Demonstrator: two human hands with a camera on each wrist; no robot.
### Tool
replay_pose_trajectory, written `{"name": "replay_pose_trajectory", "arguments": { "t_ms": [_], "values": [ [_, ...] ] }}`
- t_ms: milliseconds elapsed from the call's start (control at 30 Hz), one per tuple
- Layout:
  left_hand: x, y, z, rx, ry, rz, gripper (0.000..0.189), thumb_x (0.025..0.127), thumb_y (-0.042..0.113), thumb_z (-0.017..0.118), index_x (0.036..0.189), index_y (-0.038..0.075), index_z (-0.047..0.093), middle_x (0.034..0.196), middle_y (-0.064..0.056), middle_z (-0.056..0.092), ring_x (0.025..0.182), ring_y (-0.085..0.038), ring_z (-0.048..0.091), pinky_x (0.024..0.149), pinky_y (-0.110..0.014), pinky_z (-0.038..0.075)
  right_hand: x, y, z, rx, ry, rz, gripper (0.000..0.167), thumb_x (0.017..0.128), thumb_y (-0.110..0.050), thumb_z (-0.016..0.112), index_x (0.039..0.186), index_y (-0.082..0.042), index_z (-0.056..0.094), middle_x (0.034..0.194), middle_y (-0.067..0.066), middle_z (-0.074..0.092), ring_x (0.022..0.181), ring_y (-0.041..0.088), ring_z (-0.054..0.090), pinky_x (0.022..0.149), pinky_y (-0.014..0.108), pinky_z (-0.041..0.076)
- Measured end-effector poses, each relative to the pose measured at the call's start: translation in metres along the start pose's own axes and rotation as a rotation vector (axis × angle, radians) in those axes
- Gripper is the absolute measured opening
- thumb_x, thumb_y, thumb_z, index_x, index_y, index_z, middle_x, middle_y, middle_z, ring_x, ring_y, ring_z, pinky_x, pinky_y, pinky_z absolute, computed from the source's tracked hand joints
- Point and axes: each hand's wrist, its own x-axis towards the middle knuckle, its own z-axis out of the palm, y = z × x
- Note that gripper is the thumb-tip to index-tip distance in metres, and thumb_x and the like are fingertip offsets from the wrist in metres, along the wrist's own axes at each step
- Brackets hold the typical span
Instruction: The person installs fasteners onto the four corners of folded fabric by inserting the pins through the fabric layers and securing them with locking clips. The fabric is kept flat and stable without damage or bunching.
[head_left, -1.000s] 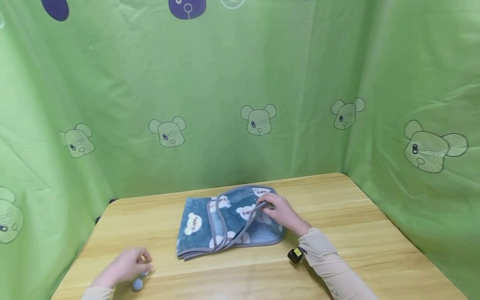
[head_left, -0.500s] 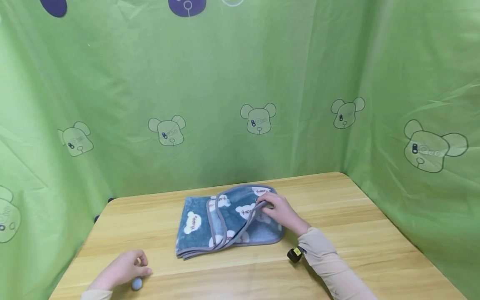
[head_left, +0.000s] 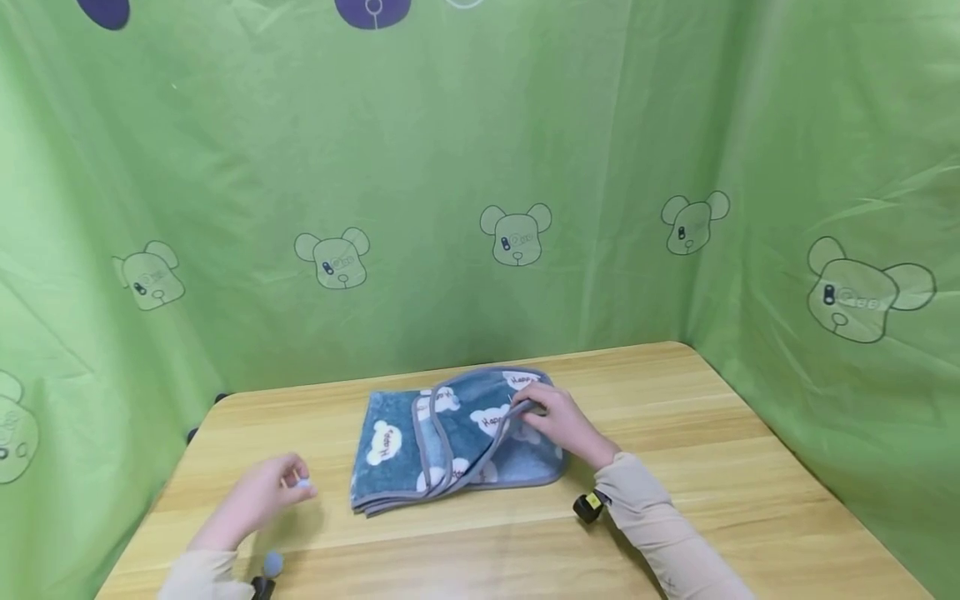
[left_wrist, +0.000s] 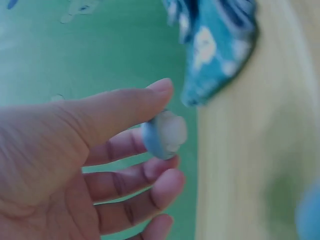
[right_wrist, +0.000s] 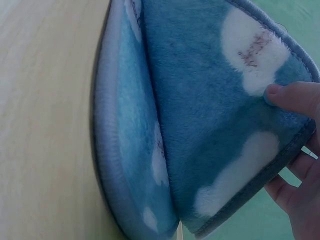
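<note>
My left hand (head_left: 262, 496) pinches a small round piece (left_wrist: 165, 134), light blue on one side and whitish on the other, between thumb and index finger above the table. A second round blue piece (head_left: 273, 564) lies on the wood below that hand. Toward the back lies a folded teal fleece blanket (head_left: 386, 417) with grey binding and white bear heads reading "Happy". My right hand (head_left: 558, 419) pinches the bound edge of its upper layer and holds it raised. In the right wrist view the thumb (right_wrist: 295, 97) lies on the fleece, with the layers parted beside it.
The wooden table (head_left: 720, 500) has rounded back corners. Green curtains (head_left: 420, 167) with bear outlines hang behind and on both sides. A black wrist device (head_left: 590, 506) with a yellow label sits under the right sleeve, and another (head_left: 262, 587) under the left.
My left hand has risen off the table and moved forward with one small round piece, leaving the other behind. My right hand keeps the blanket edge raised in the same place.
</note>
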Motion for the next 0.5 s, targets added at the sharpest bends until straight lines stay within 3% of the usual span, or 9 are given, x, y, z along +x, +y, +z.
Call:
{"name": "replay_pose_trajectory", "arguments": {
  "t_ms": [200,500],
  "values": [
    [0.023,0.036,0.000,-0.036,0.085,0.079,0.024,0.083,0.027,0.075,0.092,0.009,0.063,0.084,-0.001,0.064,0.073,-0.011,0.055,0.066,-0.028,0.047,0.000,0.000,0.000,-0.009,-0.006,0.000,0.021,0.080,0.002,0.071,0.095,-0.013,0.071,0.096,0.001,0.072,0.092,0.020,0.067,0.086,0.034,0.056],
    [0.061,0.090,0.023,-0.203,0.168,0.141,0.023,0.082,0.019,0.077,0.097,0.005,0.067,0.091,-0.008,0.069,0.078,-0.014,0.061,0.071,-0.029,0.052,0.000,0.002,0.000,-0.006,-0.014,0.005,0.020,0.081,0.003,0.070,0.095,-0.011,0.071,0.095,0.002,0.071,0.092,0.020,0.067,0.085,0.032,0.057]
  ]
}}
